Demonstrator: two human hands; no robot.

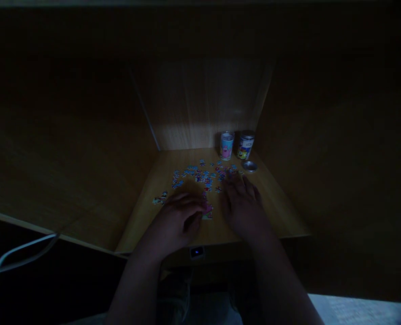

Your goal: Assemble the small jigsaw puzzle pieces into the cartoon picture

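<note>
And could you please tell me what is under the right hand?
Some puzzle pieces show just beyond the right hand, on the wooden surface. Whatever lies directly beneath the hand is covered, so I cannot tell if more pieces are there.

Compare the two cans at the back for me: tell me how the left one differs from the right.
The left can shows a pink cartoon figure; the right can shows a yellow one. The left can's top looks pale, while the right can's looks darker and grey. Both are upright printed cylinders standing near the back panel.
</note>
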